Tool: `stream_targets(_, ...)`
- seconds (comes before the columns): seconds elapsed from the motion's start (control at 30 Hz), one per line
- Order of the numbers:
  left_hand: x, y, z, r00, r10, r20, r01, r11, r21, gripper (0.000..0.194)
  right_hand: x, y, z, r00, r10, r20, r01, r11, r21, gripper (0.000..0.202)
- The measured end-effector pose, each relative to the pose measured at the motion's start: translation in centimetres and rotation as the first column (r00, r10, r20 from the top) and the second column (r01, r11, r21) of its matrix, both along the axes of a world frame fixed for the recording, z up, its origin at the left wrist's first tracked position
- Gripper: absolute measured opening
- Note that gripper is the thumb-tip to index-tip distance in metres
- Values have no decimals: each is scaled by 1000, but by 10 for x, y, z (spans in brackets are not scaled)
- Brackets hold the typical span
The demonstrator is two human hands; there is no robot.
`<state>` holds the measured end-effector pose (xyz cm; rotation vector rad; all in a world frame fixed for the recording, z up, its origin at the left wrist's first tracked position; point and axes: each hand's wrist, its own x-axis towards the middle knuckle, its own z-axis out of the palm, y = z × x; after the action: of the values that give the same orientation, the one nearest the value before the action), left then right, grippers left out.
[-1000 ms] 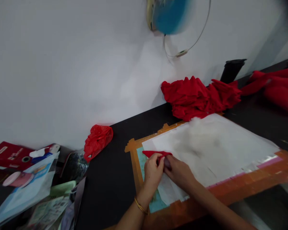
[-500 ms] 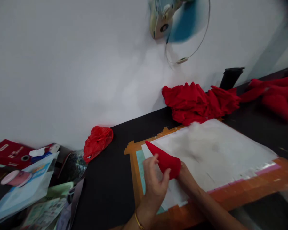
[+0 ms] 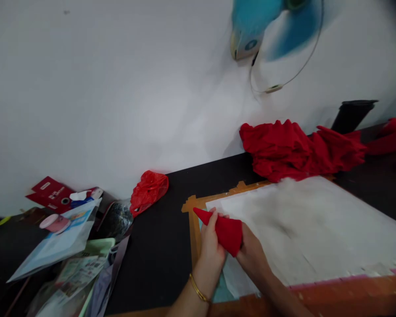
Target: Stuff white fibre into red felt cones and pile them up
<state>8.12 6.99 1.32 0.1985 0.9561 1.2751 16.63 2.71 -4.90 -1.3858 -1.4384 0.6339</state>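
A red cloth cone (image 3: pixel 229 233) hangs over the white sheet, its narrow tip pointing up and left. My left hand (image 3: pixel 211 246) is closed around the cone near its middle, with a gold bangle on the wrist. My right hand (image 3: pixel 252 253) is at the cone's wide end, and its fingers are hidden in or behind the cloth. Beyond the hands, a pale fluffy mass (image 3: pixel 290 215) rests on the white sheet (image 3: pixel 359 237); its outline is blurred.
Orange-brown tape (image 3: pixel 194 240) edges the work area on a black table (image 3: pixel 161 251). Behind it lies a heap of red cloth (image 3: pixel 284 149), near a black container (image 3: pixel 353 116). A red plastic bag (image 3: pixel 149 191) and a cluttered green tray (image 3: pixel 102 246) are to the left. A blue fan (image 3: pixel 260 22) hangs above.
My left hand has gone from spread fingers beside the cone to closed around it. The cone has tilted flatter, and my right hand shows more at its wide end. The view has shifted left.
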Motion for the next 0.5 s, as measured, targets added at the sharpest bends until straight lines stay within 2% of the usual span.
stream_targets(0.1,-2,3,-2,999,-21,35,23,998,-54,30,1,-12,-6,1000,-25,0,25,998,52,46)
stream_targets(0.27,2,1,1,990,-45,132,52,997,-55,24,7,-21,-17,960,27,280,-100,963,249,42)
stream_targets(0.4,2,-3,6,990,-84,114,87,996,-22,33,11,-24,-30,903,19,429,-129,965,230,37)
stream_targets(0.5,4,-9,7,991,-107,81,107,994,6,45,9,-18,-35,936,40,351,-111,976,185,35)
